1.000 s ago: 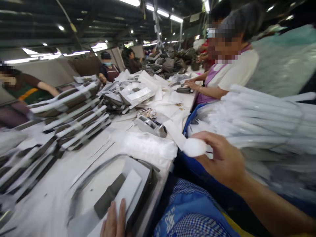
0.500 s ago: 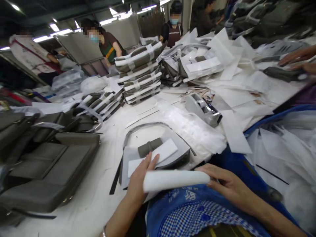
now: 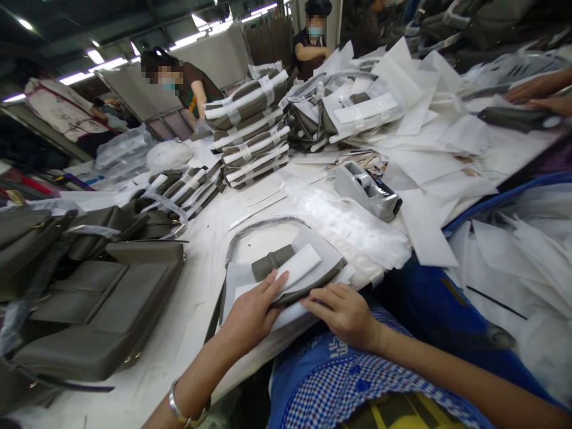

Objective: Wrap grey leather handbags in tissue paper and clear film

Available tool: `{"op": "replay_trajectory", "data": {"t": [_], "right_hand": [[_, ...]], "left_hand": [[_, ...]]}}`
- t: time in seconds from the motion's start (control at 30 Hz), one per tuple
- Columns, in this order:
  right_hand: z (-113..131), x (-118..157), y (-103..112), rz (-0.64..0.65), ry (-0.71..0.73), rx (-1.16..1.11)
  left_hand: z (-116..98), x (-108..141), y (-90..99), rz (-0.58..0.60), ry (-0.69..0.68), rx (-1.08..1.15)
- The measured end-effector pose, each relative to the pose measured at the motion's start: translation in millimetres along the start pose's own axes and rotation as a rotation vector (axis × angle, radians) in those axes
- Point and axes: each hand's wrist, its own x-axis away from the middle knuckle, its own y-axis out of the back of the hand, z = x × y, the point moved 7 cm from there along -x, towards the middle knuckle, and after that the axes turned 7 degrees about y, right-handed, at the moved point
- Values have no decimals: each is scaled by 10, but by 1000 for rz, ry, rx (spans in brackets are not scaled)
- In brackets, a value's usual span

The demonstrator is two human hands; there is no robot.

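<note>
A dark grey-brown handbag (image 3: 324,274) lies on the table, with a pale sheet, a white foam strip (image 3: 301,262) and a grey strap tab (image 3: 263,266) on top. Its wrapped handle (image 3: 268,221) arches away from me. My left hand (image 3: 254,307) grips the bag's near side, fingers over the foam strip and thumb at the edge. A white foam roll (image 3: 290,314) sits along that near edge, partly hidden by my hands. My right hand (image 3: 344,313) is closed, its curled fingers pressed on the roll and bag edge.
A tape dispenser (image 3: 369,190) and clear plastic bags (image 3: 344,220) lie beyond the handbag. More handbags (image 3: 98,298) are at left; wrapped ones are stacked (image 3: 250,131) behind. A blue-rimmed bin of white sheets (image 3: 513,268) stands at right. Several co-workers are around the table.
The foam roll, held up in front of the bag before, is now down against its near edge. My right hand has moved left to the bag, and its near edge is now lifted.
</note>
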Motion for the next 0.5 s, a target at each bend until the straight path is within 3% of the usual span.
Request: {"op": "replay_trajectory", "data": {"t": [0.17, 0.27, 0.4, 0.5], "right_hand": [[-16, 47, -183, -66, -28, -5], [-31, 138, -216, -31, -54, -62], [-42, 187, -4, 2, 1, -154], [-150, 80, 186, 38, 91, -46]], "left_hand": [[-58, 53, -50, -96, -8, -69], [-103, 71, -177, -202, -5, -138], [-156, 85, -324, -340, 11, -204], [-179, 138, -417, -426, 27, -262]]}}
